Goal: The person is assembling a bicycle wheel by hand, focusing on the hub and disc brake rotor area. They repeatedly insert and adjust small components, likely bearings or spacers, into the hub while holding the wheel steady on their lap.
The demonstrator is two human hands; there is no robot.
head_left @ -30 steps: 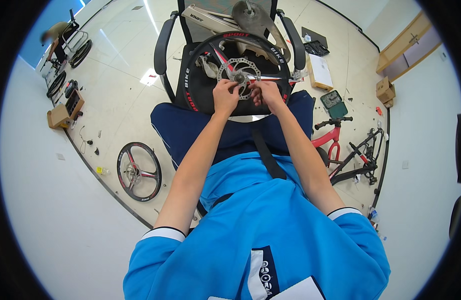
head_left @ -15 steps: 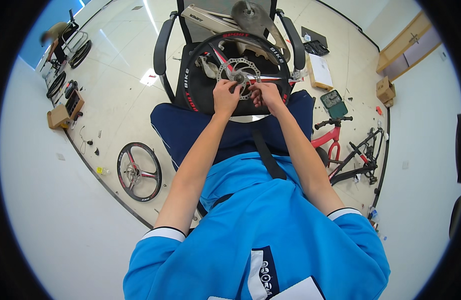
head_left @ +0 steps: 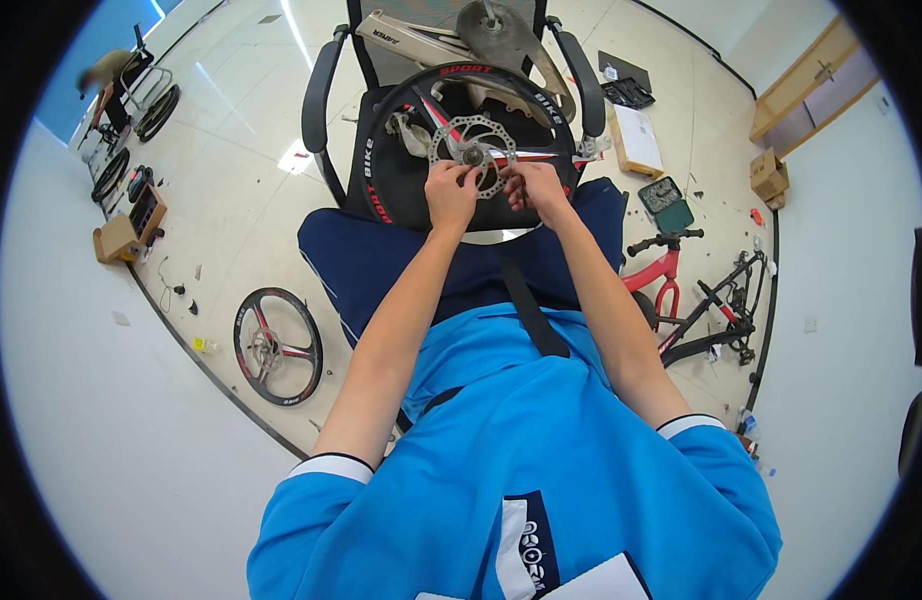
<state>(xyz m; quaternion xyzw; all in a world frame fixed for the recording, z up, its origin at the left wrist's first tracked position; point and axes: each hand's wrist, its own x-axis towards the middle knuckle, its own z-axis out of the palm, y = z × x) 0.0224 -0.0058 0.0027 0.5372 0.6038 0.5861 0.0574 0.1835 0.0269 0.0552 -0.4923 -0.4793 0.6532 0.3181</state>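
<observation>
In front of my lap, a black bicycle wheel (head_left: 373, 165) with red and white lettering lies tilted on an office chair. At its hub sits a silver disc brake rotor (head_left: 503, 145) with a wavy, holed rim. My left hand (head_left: 449, 197) is at the rotor's lower left, thumb and fingertips pinched together just below the hub; whatever is between them is too small to make out. Beside the rotor's lower right edge, my right hand (head_left: 538, 190) has its fingers curled in toward the thumb. Anything in those fingers is hidden.
Behind the wheel, a cream bike frame part (head_left: 406, 35) rests on the chair between its armrests (head_left: 326, 90). Another wheel (head_left: 279, 345) lies on the floor at left. A red bike frame (head_left: 661, 270), a black frame (head_left: 716, 315) and an open green case (head_left: 671, 212) lie at right. Another person works far left.
Both hands stay by the rotor, with only slight finger movement at the right hand. The whole view has shifted a little.
</observation>
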